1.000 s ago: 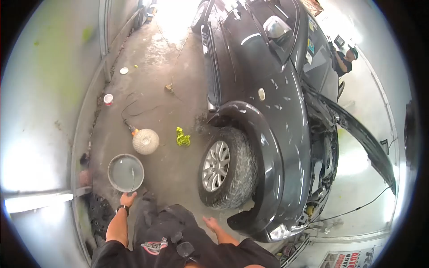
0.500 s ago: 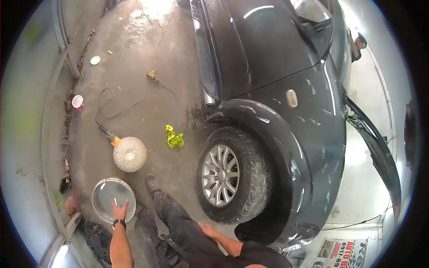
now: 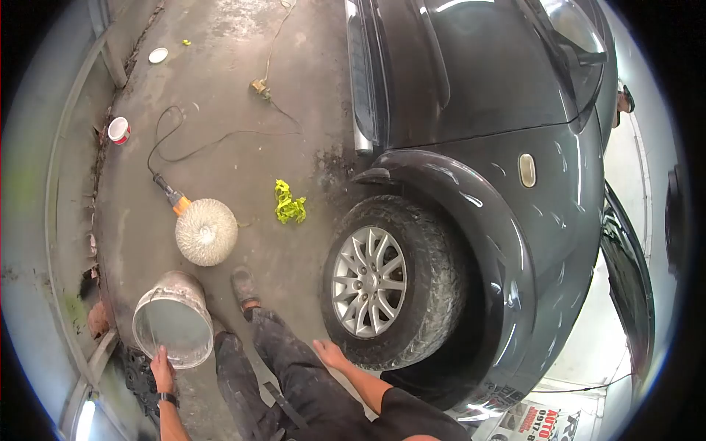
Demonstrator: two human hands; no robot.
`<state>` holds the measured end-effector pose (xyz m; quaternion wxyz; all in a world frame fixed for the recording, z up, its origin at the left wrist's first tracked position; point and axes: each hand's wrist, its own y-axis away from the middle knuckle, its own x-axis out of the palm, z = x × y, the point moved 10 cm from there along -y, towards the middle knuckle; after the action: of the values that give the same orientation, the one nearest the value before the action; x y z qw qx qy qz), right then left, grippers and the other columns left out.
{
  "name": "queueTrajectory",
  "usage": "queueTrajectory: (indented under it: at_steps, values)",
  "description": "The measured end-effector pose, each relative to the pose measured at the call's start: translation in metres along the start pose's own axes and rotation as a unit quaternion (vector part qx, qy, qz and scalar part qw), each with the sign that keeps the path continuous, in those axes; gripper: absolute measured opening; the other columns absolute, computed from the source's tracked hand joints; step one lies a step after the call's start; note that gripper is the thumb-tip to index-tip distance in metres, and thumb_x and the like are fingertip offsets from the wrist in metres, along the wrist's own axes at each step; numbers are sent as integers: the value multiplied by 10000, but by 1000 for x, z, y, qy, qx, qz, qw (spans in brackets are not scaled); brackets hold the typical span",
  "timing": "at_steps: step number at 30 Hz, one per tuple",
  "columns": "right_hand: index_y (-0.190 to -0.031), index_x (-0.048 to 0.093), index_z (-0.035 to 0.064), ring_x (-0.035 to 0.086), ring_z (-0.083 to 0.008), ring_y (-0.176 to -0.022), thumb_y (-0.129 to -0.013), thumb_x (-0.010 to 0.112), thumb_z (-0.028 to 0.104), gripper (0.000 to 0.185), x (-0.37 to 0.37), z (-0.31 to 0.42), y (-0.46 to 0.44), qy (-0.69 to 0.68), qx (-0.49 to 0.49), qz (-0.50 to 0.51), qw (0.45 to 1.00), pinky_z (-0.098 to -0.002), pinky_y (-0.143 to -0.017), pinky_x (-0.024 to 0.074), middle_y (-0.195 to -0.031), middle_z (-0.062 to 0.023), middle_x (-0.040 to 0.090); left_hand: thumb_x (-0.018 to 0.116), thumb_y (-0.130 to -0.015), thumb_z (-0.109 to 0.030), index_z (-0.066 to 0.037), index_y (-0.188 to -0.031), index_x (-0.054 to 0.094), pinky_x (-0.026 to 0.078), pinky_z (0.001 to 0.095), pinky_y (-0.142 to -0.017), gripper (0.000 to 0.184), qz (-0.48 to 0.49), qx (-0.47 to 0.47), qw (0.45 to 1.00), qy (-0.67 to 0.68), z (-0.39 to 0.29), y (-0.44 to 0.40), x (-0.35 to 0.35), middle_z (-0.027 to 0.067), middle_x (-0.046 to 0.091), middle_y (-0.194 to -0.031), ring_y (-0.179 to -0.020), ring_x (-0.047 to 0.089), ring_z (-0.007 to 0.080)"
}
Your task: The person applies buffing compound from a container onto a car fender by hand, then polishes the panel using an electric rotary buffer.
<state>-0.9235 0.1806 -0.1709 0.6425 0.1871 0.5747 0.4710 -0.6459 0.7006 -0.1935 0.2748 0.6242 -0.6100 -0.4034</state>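
My left hand (image 3: 162, 370) is at the near rim of a whitish bucket (image 3: 193, 288), with its fingers pressed together; the bucket looks tipped toward me and holds greyish liquid. What the fingers grip is too small to make out. My right hand (image 3: 329, 353) hangs with fingers apart and holds nothing, just left of the dark car's front wheel (image 3: 369, 282). Past the bucket lies a polisher with a round fluffy pad (image 3: 207, 232) and an orange-and-black body. A bright yellow-green cloth (image 3: 289, 202) lies crumpled on the floor beyond the wheel.
A dark car (image 3: 471, 81) fills the right side. A cable (image 3: 220, 135) runs from the polisher toward a plug connector (image 3: 260, 90). A white tub (image 3: 119, 131) and a lid (image 3: 158, 55) lie by the left wall. Another person (image 3: 624, 101) is partly visible behind the car.
My left hand has moved from over the bucket's opening to its rim, and the bucket has tilted. My view has moved closer to the wheel. The other person is now more hidden.
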Motion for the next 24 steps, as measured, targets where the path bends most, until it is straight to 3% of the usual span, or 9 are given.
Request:
queueTrajectory:
  at_steps: [3,8,11,13,15,17,19,24]
  values:
    - [-1205,600,-62,602,-419,-1135,-935,517,584,704,-15,50,-34,22,-24,-33,999,-450,-959,461,-1169,-306,625,611,-967,-433,-194,-739,431,245,241,-394,376,-31,-18,998,57,50,8,-21,-93,293,-545,-427,300,43]
    - [-1319,513,-61,625,-394,-1116,-871,581,643,837,-3,114,-98,34,-52,11,998,-448,-955,477,-1179,-307,626,609,-978,-396,-201,-792,432,210,228,-403,323,-87,-38,967,236,78,26,-47,-114,245,-555,-430,224,23]
    - [-1373,465,-55,611,-381,-1151,-824,625,672,924,18,141,-140,14,-38,41,998,-443,-986,465,-1224,-299,612,623,-969,-407,-205,-787,441,198,231,-409,327,-144,-65,952,262,92,41,-72,-116,251,-562,-440,228,18]
    - [-1395,440,-65,590,-381,-1185,-795,650,685,983,41,140,-184,54,-43,-16,998,-433,-1022,444,-1211,-277,631,631,-961,-416,-206,-790,449,197,232,-413,327,-165,-79,954,239,111,47,-83,-117,260,-563,-446,236,13]
    - [-1446,359,-77,577,-356,-1206,-778,657,708,1073,74,147,-222,31,-12,-5,999,-409,-1038,433,-1248,-262,617,638,-955,-423,-209,-792,452,195,233,-418,327,-192,-97,954,208,125,52,-91,-115,277,-568,-454,244,10]
    - [-1506,215,-69,581,-302,-1203,-770,675,710,1166,118,173,-240,-127,64,101,985,-424,-1022,443,-1310,-252,579,642,-950,-426,-215,-791,449,194,234,-423,327,-223,-122,953,166,138,57,-103,-111,303,-577,-462,251,9]
    - [-1531,82,-52,586,-295,-1188,-757,709,692,1244,135,243,-222,-250,95,162,950,-449,-1010,450,-1327,-240,567,643,-947,-426,-210,-790,450,207,228,-436,329,-221,-139,960,105,171,64,-120,-104,331,-596,-486,287,15]
    - [-1535,61,-40,398,-401,-1356,-754,744,652,1247,218,254,-270,-387,166,108,901,-577,-1061,374,-1512,-266,326,626,-957,-411,-167,-763,428,251,224,-486,370,-201,-77,975,53,163,69,-116,-84,328,-608,-522,334,34]
